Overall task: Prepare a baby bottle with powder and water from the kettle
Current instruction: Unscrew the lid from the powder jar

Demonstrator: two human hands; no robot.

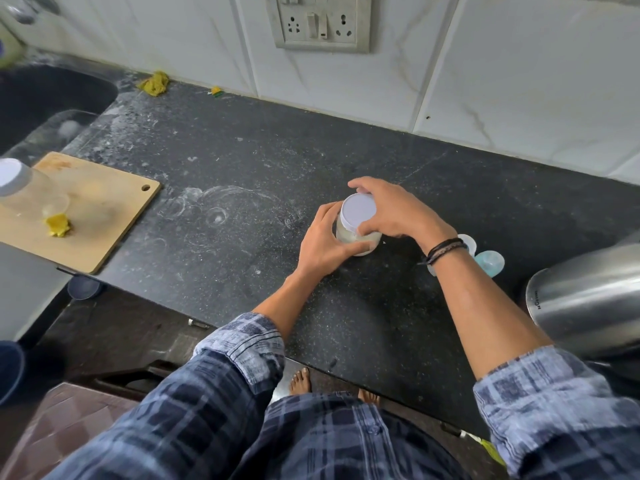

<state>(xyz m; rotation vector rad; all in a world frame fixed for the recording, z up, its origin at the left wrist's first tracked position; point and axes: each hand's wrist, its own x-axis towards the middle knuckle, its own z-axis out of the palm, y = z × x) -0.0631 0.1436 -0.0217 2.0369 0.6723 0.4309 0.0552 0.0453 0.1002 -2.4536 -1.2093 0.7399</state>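
A clear powder jar [346, 235] with a white lid [357, 211] stands on the black counter [242, 174]. My left hand [323, 242] wraps around the jar's body from the left. My right hand [398, 211] grips the lid from above and the right. Behind my right wrist lie baby bottle parts: a clear piece [467, 242] and a light blue piece [490, 263], partly hidden by the arm. A steel kettle [585, 296] stands at the right edge of the view.
A wooden cutting board [104, 216] at the left carries a second clear jar with a white lid [14, 180] and a yellow scrap [58, 226]. A dark sink [45, 98] sits at the far left. A yellow cloth [154, 83] lies by the tiled wall, under a socket panel [320, 22].
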